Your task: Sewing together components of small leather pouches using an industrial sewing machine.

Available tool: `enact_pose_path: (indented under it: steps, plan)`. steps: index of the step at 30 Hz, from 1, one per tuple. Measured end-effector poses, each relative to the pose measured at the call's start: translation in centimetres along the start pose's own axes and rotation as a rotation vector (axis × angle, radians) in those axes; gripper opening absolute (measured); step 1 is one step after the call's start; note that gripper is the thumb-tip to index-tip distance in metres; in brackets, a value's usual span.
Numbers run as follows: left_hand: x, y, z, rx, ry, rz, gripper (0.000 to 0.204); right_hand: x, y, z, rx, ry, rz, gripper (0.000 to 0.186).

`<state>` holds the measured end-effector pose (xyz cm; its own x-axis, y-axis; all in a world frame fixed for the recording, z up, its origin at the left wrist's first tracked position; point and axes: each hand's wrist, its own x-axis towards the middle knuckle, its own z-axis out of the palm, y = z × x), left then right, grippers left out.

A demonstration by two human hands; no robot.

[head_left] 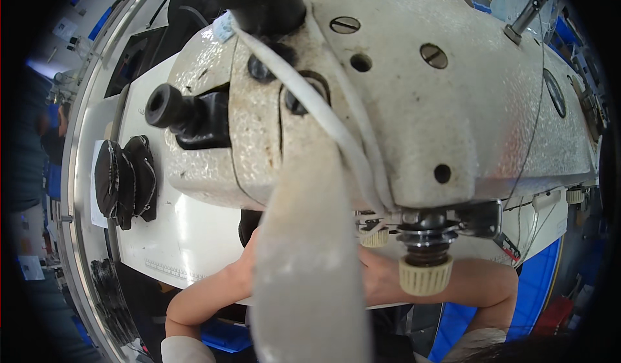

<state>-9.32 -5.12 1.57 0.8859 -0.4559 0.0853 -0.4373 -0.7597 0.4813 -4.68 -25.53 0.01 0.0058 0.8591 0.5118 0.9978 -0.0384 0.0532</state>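
Observation:
A large white sewing machine head [414, 117] fills most of the view and stands over both my hands. My left hand [248, 258] reaches in under it from the left, by a dark piece [250, 226] that looks like black fabric. Whether it grips that piece is hidden. From the right comes my right hand [376, 274], just below the machine and behind a tension knob [425, 274]. The fingers of both hands are out of sight behind the machine and a blurred pale strap [310, 259] hanging in front.
Black zippered fabric pieces [126, 182] lie in a pile on the white table [174, 230] at the left. A darker stack [113, 298] sits lower, beside the metal rail [76, 214]. A ruler strip [171, 269] runs along the table's near edge. A small red-and-black tool [508, 248] lies at right.

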Motion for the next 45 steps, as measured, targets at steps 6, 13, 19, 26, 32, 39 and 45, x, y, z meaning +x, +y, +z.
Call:
enact_pose_path:
  steps: [6,13,19,26,32,39,45]
  plan:
    - [-0.4,-0.5,1.1,-0.029,0.019,-0.034,0.050,0.1,-0.2,0.2,0.042,0.020,0.029,0.020]
    - [1.0,-2.2,1.2,0.172,0.064,0.110,0.032,0.6,1.5,0.0,-0.210,-0.003,0.046,0.024]
    - [3.2,-3.5,0.7,0.191,0.250,0.156,0.018,0.4,2.3,1.7,-0.170,-0.052,0.171,0.033]
    - [0.4,-1.4,-2.3,-0.143,0.178,-0.246,0.021,-1.0,2.7,3.9,0.263,0.183,0.371,0.026]
    - [2.0,-1.8,-4.8,-0.122,0.323,-0.204,0.018,0.6,4.1,3.7,0.488,0.114,0.577,0.017]
    - [2.3,-4.3,-2.7,-0.083,0.161,0.001,0.030,0.6,3.6,2.6,0.982,0.195,0.834,0.017]
    - [1.3,-3.1,-1.5,-0.306,0.119,-0.107,0.031,-0.3,3.5,5.1,0.492,0.321,0.669,0.019]
